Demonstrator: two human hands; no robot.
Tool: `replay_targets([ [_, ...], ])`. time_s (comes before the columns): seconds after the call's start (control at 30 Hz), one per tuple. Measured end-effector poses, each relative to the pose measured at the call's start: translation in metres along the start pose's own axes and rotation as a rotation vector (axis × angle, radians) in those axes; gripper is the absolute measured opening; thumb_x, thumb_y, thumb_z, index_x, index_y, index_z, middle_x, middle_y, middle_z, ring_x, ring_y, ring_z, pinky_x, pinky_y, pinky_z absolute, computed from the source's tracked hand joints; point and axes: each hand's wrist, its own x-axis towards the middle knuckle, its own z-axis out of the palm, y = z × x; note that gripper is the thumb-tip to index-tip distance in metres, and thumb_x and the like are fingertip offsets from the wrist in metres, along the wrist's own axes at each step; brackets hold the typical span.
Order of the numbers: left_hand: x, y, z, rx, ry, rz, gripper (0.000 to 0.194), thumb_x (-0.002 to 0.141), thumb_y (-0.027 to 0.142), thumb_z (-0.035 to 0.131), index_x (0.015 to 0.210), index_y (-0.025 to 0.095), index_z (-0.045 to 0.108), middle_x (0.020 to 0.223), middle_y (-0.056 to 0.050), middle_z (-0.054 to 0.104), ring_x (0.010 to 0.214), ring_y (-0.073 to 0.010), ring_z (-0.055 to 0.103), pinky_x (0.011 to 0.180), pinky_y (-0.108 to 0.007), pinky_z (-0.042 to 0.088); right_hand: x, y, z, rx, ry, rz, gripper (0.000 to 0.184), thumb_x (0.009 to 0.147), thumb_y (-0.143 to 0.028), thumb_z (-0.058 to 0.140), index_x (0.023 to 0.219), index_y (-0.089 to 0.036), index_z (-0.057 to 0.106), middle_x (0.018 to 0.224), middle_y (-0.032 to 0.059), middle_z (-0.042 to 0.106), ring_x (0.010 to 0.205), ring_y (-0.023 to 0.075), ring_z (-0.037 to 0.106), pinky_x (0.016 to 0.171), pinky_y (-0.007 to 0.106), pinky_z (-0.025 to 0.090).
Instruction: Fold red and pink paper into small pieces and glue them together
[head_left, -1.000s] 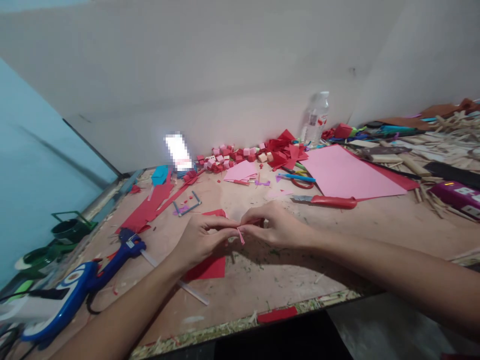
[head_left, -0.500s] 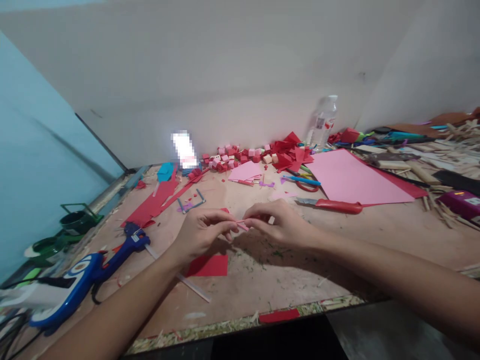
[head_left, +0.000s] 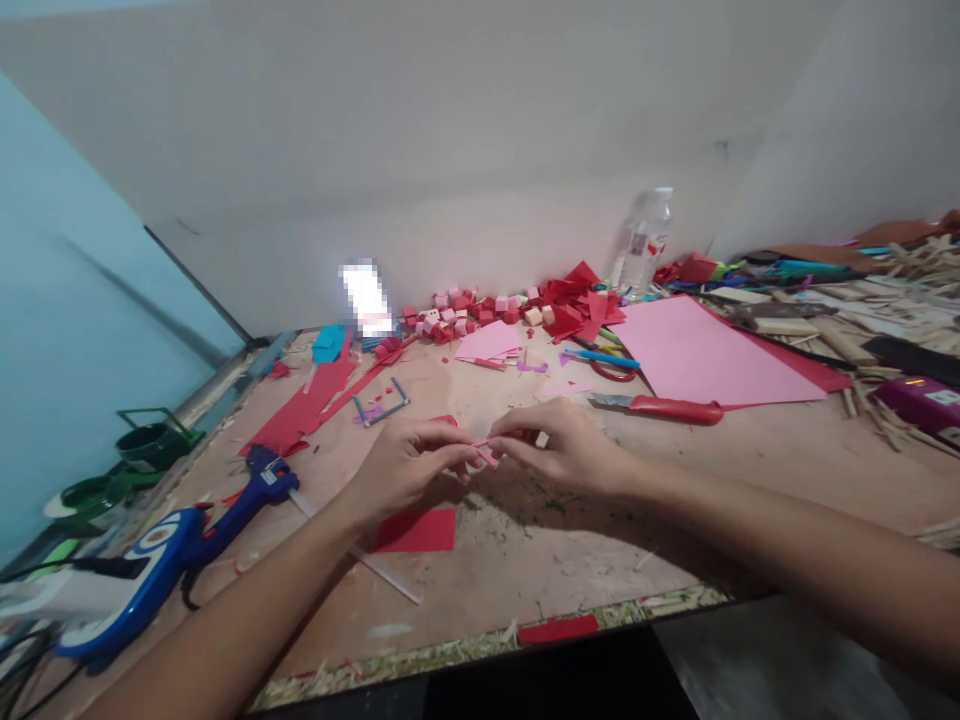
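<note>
Between my fingertips, over the middle of the table, is a small piece of pink paper (head_left: 487, 456), narrow and seemingly folded. My left hand (head_left: 405, 468) pinches its left end with thumb and fingers. My right hand (head_left: 562, 447) pinches the other end, and the fingertips of both hands nearly meet. Much of the paper is hidden by the fingers. Below my left hand a red paper rectangle (head_left: 420, 531) lies flat. Just beyond the hands are a small stack of pink paper pieces (head_left: 487, 341) and a pile of little pink and red paper cubes (head_left: 448, 317).
A blue glue gun (head_left: 262, 482) with a clear glue stick lies left. On the right are a red-handled knife (head_left: 675, 408), scissors (head_left: 613, 372), large pink sheets (head_left: 712, 355) and a plastic bottle (head_left: 649, 245). A lit phone (head_left: 365, 300) leans on the wall. Wood scraps (head_left: 847, 320) cover the far right.
The pink paper has turned slightly, and more of it shows below the fingertips. Both hands stay in nearly the same place, still pinching it.
</note>
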Motion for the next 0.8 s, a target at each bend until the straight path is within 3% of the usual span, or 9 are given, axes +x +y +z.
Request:
replay_targets([
  [0.17, -0.0039, 0.0012, 0.0006, 0.102, 0.062, 0.085, 0.018, 0.088, 0.027, 0.071, 0.081, 0.016, 0.083, 0.07, -0.006, 0.077, 0.06, -0.0166, 0.07, 0.055, -0.024, 0.058, 0.0004, -0.0039, 0.0032, 0.045, 0.018, 0.043, 0.019, 0.097, -0.023, 0.06, 0.091, -0.015, 0.076, 0.078, 0.0037, 0.075, 0.066, 0.0128, 0.063, 0.06, 0.023, 0.045],
  [0.43, -0.0009, 0.0003, -0.005, 0.188, 0.005, 0.179, 0.015, 0.088, 0.027, 0.073, 0.084, 0.019, 0.085, 0.077, -0.006, 0.079, 0.07, -0.0181, 0.072, 0.065, -0.026, 0.058, -0.0002, -0.0039, -0.0007, 0.058, -0.013, 0.057, 0.018, 0.096, -0.024, 0.061, 0.092, -0.015, 0.076, 0.076, 0.0031, 0.074, 0.063, 0.0127, 0.06, 0.061, 0.024, 0.046],
  [0.6, 0.0016, 0.001, -0.0087, 0.072, -0.112, 0.116, 0.026, 0.09, 0.036, 0.07, 0.085, 0.015, 0.085, 0.082, -0.011, 0.08, 0.075, -0.0217, 0.073, 0.067, -0.029, 0.058, -0.0018, -0.004, -0.0004, 0.029, -0.027, 0.027, 0.017, 0.096, -0.023, 0.063, 0.092, -0.016, 0.077, 0.077, 0.0031, 0.075, 0.065, 0.0128, 0.063, 0.063, 0.024, 0.047],
  [0.8, 0.0021, -0.0037, -0.0007, -0.182, -0.069, 0.015, 0.013, 0.077, 0.029, 0.085, 0.081, 0.016, 0.083, 0.079, -0.008, 0.079, 0.072, -0.0195, 0.073, 0.067, -0.028, 0.059, -0.0033, -0.0034, 0.002, -0.003, 0.011, -0.008, 0.016, 0.096, -0.024, 0.062, 0.094, -0.017, 0.077, 0.076, 0.0024, 0.075, 0.064, 0.0123, 0.064, 0.062, 0.023, 0.047],
])
